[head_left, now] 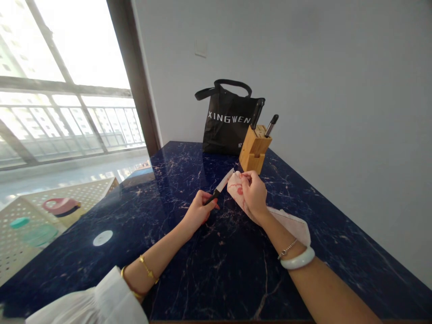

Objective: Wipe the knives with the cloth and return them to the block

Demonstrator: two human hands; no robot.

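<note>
**Knife in left hand, stained cloth pinched in right hand**

Left hand curled closed around the black handle of a white-bladed kitchen knife, blade angled up and away from the palm. Right hand almost closed, fingertips and thumb pinching a pale cloth with red stains, its lower fold lying on the counter under the wrist. Blade tip just at the cloth's upper edge; contact too close to tell. For good handling: keep a firm grip, keep the edge turned away from the pinching fingers, and move slowly.

On the right wrist, a white bangle and a thin chain bracelet; on the left wrist, a gold bracelet, above a white sleeve. Further out, on a navy marble counter, a bamboo knife block with a tall dark knife handle and a shorter one. Behind it, a black tote bag printed "XINGWEN". At far left, a bright window.
</note>
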